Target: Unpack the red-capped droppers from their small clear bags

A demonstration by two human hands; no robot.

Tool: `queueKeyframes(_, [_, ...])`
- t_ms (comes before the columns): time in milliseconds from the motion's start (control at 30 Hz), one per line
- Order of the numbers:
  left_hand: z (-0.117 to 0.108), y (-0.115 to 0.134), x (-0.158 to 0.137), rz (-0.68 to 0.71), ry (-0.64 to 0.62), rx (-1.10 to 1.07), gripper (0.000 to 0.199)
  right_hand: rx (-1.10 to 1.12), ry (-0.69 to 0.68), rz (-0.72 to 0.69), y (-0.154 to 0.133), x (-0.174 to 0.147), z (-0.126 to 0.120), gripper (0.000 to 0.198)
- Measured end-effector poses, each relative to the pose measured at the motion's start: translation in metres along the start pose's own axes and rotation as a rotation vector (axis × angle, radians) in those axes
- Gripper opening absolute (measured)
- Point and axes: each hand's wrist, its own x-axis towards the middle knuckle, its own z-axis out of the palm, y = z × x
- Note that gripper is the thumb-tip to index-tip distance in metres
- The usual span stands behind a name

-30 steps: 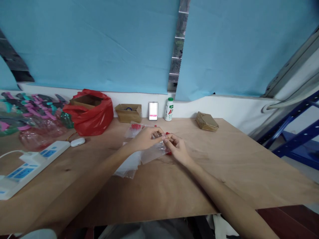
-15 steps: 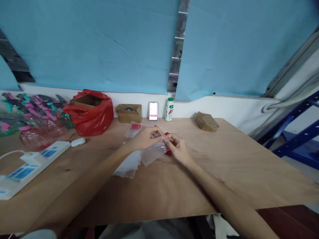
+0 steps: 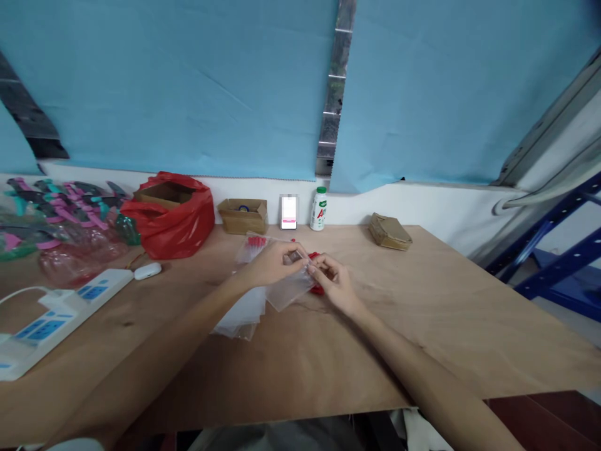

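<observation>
A clear plastic bag (image 3: 285,293) hangs from my fingertips over the middle of the table. My left hand (image 3: 273,263) pinches its upper edge. Close beside it, my right hand (image 3: 337,283) also pinches that edge between thumb and fingers. Small red items (image 3: 317,289) lie behind my right hand, partly hidden by it. Under and left of my left hand, a stack of clear plastic bags (image 3: 240,313) is spread on the wood. Just beyond that hand rests a clear bag with several red pieces (image 3: 256,241) inside.
At the left are a white power strip (image 3: 61,319), a white earbud case (image 3: 147,270), spray bottles (image 3: 70,232) and a red plastic bag (image 3: 176,228) around a box. Along the back stand an open carton (image 3: 243,219), a phone (image 3: 288,213), a white bottle (image 3: 318,210) and a cardboard box (image 3: 390,232).
Both hands keep their pinch on the bag's edge, with almost no movement. The whole view has shifted very slightly.
</observation>
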Motion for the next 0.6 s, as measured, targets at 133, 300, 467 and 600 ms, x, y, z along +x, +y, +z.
queueKeyframes(133, [-0.0009, -0.0005, -0.0011, 0.012, -0.025, 0.051, 0.024, -0.020, 0.023, -0.013, -0.0033, 0.0000, 0.0001, 0.032])
queueKeyframes(300, [-0.0004, 0.0005, -0.0010, 0.016, 0.009, 0.013, 0.022, -0.015, 0.042, 0.018, -0.0037, 0.0020, 0.0011, 0.036])
queueKeyframes(467, [-0.0026, 0.0047, -0.0017, 0.006, 0.087, -0.015, 0.020, 0.016, 0.027, 0.032, 0.0017, 0.0017, 0.0007, 0.038])
queueKeyframes(600, [-0.0040, 0.0045, -0.0025, -0.001, 0.051, -0.064, 0.021, 0.005, 0.022, 0.018, -0.0006, 0.0004, 0.0007, 0.038])
